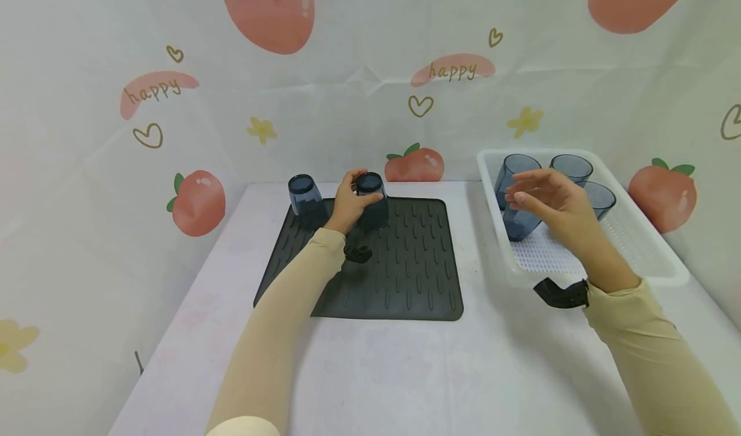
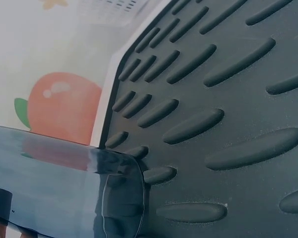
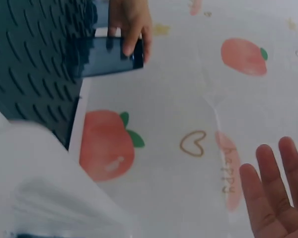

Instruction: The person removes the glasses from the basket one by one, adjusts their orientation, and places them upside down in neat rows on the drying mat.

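Observation:
My left hand [image 1: 347, 203] grips a blue drinking glass [image 1: 376, 212] near its upturned base. The glass stands upside down at the back of a black ridged drying mat [image 1: 405, 269], and in the left wrist view its rim meets the mat. Just left of it is a second inverted blue glass [image 1: 307, 198]. Over the white basket [image 1: 654, 262] hovers my right hand [image 1: 556, 208], holding nothing, its fingers loosely extended. Several blue glasses sit in that basket, among them a tilted glass [image 1: 521, 225] partly behind the hand and one at the back [image 1: 572, 166].
The mat and basket stand apart on a white-covered table [image 1: 382, 378], the basket to the right. Behind them rises a white backdrop [image 1: 347, 121] printed with peaches, hearts and flowers. The basket's wall [image 3: 54, 183] fills the lower left of the right wrist view.

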{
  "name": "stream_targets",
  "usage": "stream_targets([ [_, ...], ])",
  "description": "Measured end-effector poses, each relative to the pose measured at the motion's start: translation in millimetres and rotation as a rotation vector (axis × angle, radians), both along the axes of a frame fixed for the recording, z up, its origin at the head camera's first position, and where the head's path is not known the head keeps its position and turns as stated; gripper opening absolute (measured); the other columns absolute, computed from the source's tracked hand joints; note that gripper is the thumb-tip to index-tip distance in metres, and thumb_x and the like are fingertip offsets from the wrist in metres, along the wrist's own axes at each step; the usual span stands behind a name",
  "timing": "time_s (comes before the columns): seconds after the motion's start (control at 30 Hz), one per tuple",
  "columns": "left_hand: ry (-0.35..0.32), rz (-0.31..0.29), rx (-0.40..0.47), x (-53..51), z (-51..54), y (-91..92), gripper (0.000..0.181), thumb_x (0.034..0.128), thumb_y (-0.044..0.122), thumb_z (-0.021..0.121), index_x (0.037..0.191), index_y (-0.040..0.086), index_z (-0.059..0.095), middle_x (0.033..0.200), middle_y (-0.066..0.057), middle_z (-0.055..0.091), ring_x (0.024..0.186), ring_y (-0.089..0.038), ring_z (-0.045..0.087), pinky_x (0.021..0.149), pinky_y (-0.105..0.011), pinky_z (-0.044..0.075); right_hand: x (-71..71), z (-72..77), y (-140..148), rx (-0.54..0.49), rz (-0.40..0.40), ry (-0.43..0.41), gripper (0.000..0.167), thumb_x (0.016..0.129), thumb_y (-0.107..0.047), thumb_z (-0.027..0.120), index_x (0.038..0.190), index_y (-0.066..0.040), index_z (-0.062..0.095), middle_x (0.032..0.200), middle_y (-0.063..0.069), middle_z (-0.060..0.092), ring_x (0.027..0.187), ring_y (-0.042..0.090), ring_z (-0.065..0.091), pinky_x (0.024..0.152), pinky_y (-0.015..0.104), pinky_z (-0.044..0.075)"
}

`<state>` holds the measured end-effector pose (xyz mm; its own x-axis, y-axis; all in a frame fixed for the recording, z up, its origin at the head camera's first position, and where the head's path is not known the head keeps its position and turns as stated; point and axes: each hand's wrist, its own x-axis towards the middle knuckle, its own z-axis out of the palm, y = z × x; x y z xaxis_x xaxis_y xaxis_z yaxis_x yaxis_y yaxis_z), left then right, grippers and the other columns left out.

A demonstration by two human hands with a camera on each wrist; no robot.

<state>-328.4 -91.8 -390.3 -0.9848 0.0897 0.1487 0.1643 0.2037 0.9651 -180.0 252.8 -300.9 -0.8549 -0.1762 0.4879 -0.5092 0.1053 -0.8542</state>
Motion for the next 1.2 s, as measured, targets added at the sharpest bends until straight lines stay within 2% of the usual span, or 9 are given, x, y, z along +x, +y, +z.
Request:
stream_targets([
  [0.23, 0.017, -0.002, 0.0, 2.0, 0.5, 0.8, 0.067, 0.0842, 0.008, 0.076, 0.142, 0.008, 0.042, 0.14, -0.012, 0.046, 0.126, -0.029, 0.044, 0.1, -0.046, 0.046, -8.5, 10.1, 14.3, -0.208, 0.007, 0.036, 0.028, 0.092, 0.013, 0.052, 0.114, -0.001, 0.062, 0.098, 0.003, 0.07, 0.088, 0.009, 0.069, 0.079, 0.017, 0.056],
  [0.4, 0.016, -0.001, -0.007, 1.4, -0.3, 1.1, 0.065, 0.0844, 0.008, 0.075, 0.141, 0.014, 0.044, 0.14, -0.01, 0.046, 0.127, -0.027, 0.044, 0.101, -0.044, 0.045, -17.8, 8.4, 25.6, -0.262, -0.088, 0.082, 0.025, 0.091, 0.011, 0.056, 0.114, 0.002, 0.062, 0.097, 0.003, 0.071, 0.088, 0.01, 0.068, 0.079, 0.015, 0.055],
  [0.63, 0.008, -0.005, -0.011, 0.0, -1.7, 0.4, 0.066, 0.0849, 0.008, 0.075, 0.142, 0.012, 0.042, 0.141, -0.01, 0.045, 0.128, -0.027, 0.043, 0.101, -0.045, 0.045, -38.8, -0.5, 46.5, -0.29, -0.205, 0.101, 0.024, 0.09, 0.009, 0.059, 0.113, 0.001, 0.064, 0.096, -0.001, 0.072, 0.091, 0.008, 0.068, 0.08, 0.011, 0.052],
  [0.83, 0.007, 0.001, -0.019, 1.0, -1.0, 0.8, 0.065, 0.0848, 0.009, 0.075, 0.142, 0.014, 0.043, 0.142, -0.008, 0.044, 0.128, -0.026, 0.042, 0.101, -0.044, 0.045, -51.6, -4.3, 63.0, -0.209, -0.362, 0.039, 0.023, 0.091, 0.003, 0.061, 0.11, -0.009, 0.067, 0.095, -0.01, 0.071, 0.088, 0.001, 0.066, 0.076, 0.007, 0.049],
  [1.0, 0.007, 0.0, -0.023, 0.7, -0.4, 0.9, 0.066, 0.0848, 0.009, 0.075, 0.142, 0.013, 0.043, 0.143, -0.008, 0.044, 0.128, -0.026, 0.043, 0.101, -0.044, 0.045, -61.0, -9.7, 80.2, -0.018, -0.527, -0.043, 0.024, 0.093, -0.007, 0.063, 0.114, -0.016, 0.066, 0.096, -0.023, 0.065, 0.089, -0.007, 0.061, 0.075, 0.007, 0.044],
  [1.2, 0.013, -0.006, -0.02, 1.1, 0.1, 0.9, 0.067, 0.0853, 0.009, 0.074, 0.143, 0.011, 0.041, 0.143, -0.009, 0.043, 0.127, -0.027, 0.043, 0.101, -0.045, 0.045, -65.6, -17.3, 100.6, 0.067, -0.578, -0.162, 0.021, 0.094, -0.014, 0.063, 0.109, -0.028, 0.065, 0.092, -0.031, 0.061, 0.087, -0.011, 0.056, 0.069, 0.004, 0.043],
])
